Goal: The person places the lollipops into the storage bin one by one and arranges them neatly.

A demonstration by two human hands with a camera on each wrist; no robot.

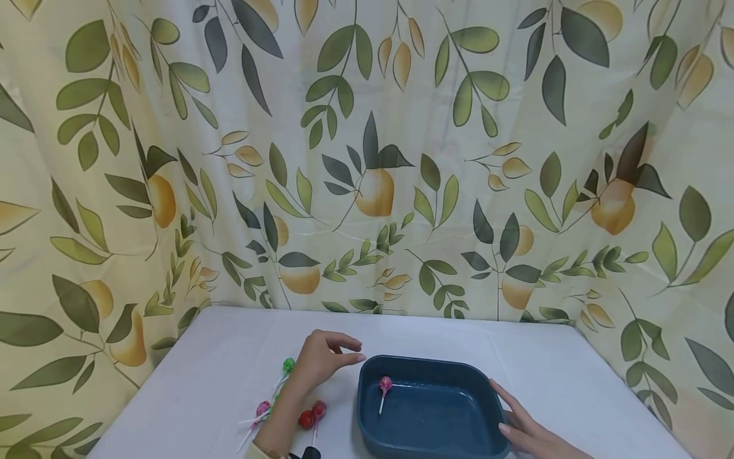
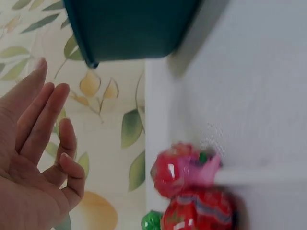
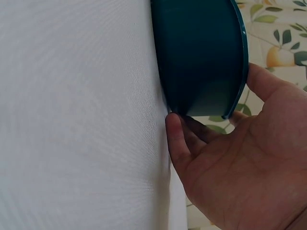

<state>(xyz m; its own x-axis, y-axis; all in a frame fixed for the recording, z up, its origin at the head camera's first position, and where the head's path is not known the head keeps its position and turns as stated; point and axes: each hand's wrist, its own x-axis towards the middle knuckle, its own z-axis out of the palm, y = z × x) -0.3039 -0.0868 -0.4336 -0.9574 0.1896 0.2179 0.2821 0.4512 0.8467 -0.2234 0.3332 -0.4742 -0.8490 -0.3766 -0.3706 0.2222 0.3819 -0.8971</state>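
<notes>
A dark blue rectangular bin point(image 1: 436, 368) stands on the white table with one pink lollipop point(image 1: 385, 384) inside, near its left end. My left hand point(image 1: 322, 360) hovers just left of the bin's far left corner, fingers loosely bent and holding nothing. In the left wrist view the palm of that hand point(image 2: 36, 158) shows beside the bin's outer wall point(image 2: 129, 28). At the bin's right end, my right hand point(image 1: 530, 433) touches the wall and rim. The right wrist view shows its thumb at the rim and a fingertip point(image 3: 174, 125) low by the base.
Left of the bin lie a red lollipop point(image 1: 306, 419) and a darker pink-red one point(image 1: 319, 409) side by side. Further left are a green lollipop point(image 1: 288, 364) and a pink one point(image 1: 263, 408), partly near my left forearm. A leaf-patterned curtain point(image 1: 367, 191) hangs behind the table.
</notes>
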